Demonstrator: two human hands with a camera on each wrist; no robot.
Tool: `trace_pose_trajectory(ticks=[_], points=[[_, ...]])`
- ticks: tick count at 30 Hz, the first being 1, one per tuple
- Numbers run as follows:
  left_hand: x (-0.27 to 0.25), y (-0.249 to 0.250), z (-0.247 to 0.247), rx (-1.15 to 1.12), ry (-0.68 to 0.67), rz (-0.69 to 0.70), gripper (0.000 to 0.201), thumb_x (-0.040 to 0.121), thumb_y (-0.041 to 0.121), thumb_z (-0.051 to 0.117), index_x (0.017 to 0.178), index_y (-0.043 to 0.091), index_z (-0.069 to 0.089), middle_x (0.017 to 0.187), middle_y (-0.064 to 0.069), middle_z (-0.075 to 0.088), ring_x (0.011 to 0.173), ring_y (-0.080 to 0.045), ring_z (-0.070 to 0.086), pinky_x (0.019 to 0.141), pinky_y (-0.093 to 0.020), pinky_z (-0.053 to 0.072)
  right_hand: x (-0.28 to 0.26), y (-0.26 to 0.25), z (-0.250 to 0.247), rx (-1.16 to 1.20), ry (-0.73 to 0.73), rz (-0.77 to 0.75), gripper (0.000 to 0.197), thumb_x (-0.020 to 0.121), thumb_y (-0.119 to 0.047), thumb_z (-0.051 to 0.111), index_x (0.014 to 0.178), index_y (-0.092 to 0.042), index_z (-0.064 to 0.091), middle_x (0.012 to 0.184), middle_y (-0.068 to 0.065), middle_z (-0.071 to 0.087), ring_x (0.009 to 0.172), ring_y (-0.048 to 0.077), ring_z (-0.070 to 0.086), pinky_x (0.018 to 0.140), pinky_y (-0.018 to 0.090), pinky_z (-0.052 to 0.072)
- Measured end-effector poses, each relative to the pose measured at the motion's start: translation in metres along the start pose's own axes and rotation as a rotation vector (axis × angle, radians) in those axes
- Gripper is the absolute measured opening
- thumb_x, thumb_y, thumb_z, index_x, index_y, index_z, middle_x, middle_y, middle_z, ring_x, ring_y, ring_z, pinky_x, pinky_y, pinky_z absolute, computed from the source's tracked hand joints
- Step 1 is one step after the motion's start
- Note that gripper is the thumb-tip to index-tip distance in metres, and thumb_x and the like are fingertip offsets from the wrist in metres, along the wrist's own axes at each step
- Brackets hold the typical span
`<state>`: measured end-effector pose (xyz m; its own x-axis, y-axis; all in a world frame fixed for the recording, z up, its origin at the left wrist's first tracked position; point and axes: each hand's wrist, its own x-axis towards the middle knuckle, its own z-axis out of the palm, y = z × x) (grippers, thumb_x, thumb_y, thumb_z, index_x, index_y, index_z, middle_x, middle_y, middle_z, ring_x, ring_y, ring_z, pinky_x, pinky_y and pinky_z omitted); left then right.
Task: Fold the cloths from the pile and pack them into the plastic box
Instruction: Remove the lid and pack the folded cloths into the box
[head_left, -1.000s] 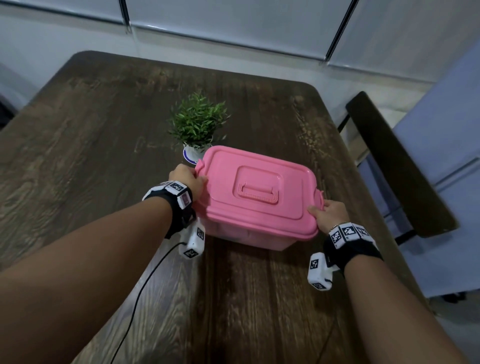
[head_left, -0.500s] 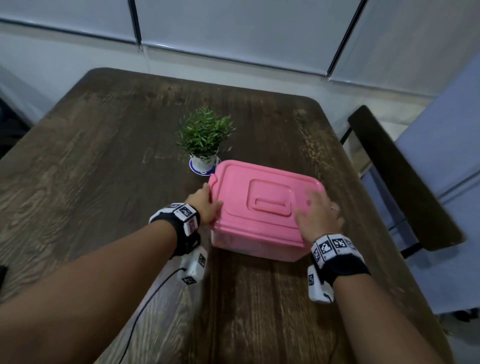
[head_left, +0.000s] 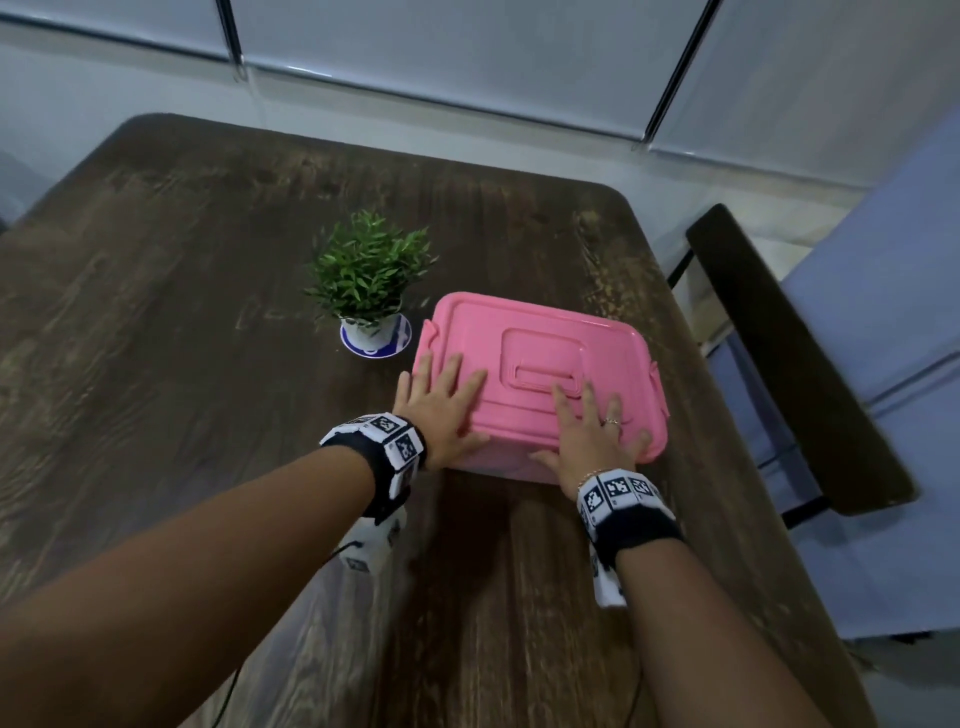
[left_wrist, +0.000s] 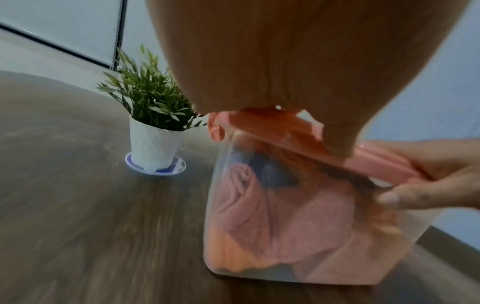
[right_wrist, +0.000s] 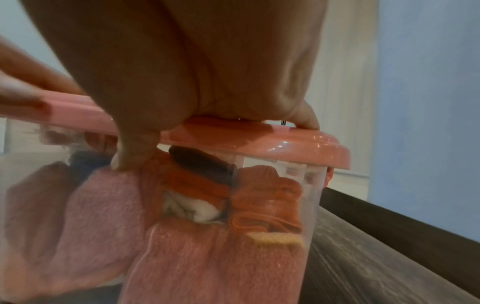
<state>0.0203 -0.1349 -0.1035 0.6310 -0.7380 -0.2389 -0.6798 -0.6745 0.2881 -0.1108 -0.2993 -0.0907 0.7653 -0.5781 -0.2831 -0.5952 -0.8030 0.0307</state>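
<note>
The plastic box (head_left: 498, 465) sits on the right part of the wooden table (head_left: 171, 322), with its pink lid (head_left: 540, 364) on top and soft pink, orange and dark cloths (right_wrist: 182, 236) packed inside its clear walls. The left hand (head_left: 436, 410) lies flat on the near left of the lid with fingers spread, and the right hand (head_left: 592, 434) lies flat on the near right with fingers spread too, its thumb hanging over the lid's near edge. A little green plant (head_left: 369, 275) in a white pot stands just left of the box, and a dark chair (head_left: 795, 364) stands at the table's right side.

wooden table (head_left: 208, 364) under box (head_left: 545, 332), plant (head_left: 371, 291)
</note>
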Motion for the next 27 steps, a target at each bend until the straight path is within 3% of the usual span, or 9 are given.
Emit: trace_pose_trajectory(ticks=[6,13,20,27], points=[[0.046,0.000,-0.007,0.033,0.062,-0.041,0.084,0.093,0.061,0.042,0.155,0.033,-0.006,0.163,-0.005,-0.015,0.147,-0.039,-0.017,0.120,-0.056,0.001,0.056,0.016,-0.023,0.080,-0.138,-0.059,0.094,0.081,-0.081,0.044,0.151,-0.050,-0.012,0.160,-0.007,-0.029,0.147,0.037,-0.021,0.110,0.072,-0.002],[0.105,-0.018,-0.013,0.079,0.105,-0.039,0.087,0.092,0.063,0.043,0.156,0.028,-0.005,0.163,-0.011,-0.011,0.145,-0.045,-0.017,0.120,-0.055,-0.002,0.111,0.012,-0.039,0.070,-0.159,-0.088,0.086,0.086,-0.080,0.035,0.151,-0.050,-0.012,0.160,-0.007,-0.029,0.147,0.038,-0.021,0.109,0.073,-0.003],[0.148,-0.036,-0.023,0.110,0.124,-0.054,0.088,0.088,0.066,0.044,0.155,0.031,-0.002,0.163,-0.011,-0.005,0.147,-0.043,-0.012,0.118,-0.059,0.009,0.153,0.003,-0.046,0.044,-0.116,-0.093,0.080,0.088,-0.078,0.030,0.151,-0.049,-0.011,0.161,-0.006,-0.026,0.148,0.038,-0.019,0.110,0.075,0.000],[0.143,-0.028,-0.032,0.097,0.055,-0.143,0.083,0.091,0.064,0.041,0.154,0.036,-0.005,0.164,-0.003,-0.008,0.147,-0.038,-0.018,0.118,-0.060,0.012,0.159,0.000,-0.052,0.084,-0.136,-0.103,0.080,0.088,-0.076,0.034,0.152,-0.049,-0.006,0.161,-0.005,-0.025,0.148,0.039,-0.018,0.112,0.072,0.000]])
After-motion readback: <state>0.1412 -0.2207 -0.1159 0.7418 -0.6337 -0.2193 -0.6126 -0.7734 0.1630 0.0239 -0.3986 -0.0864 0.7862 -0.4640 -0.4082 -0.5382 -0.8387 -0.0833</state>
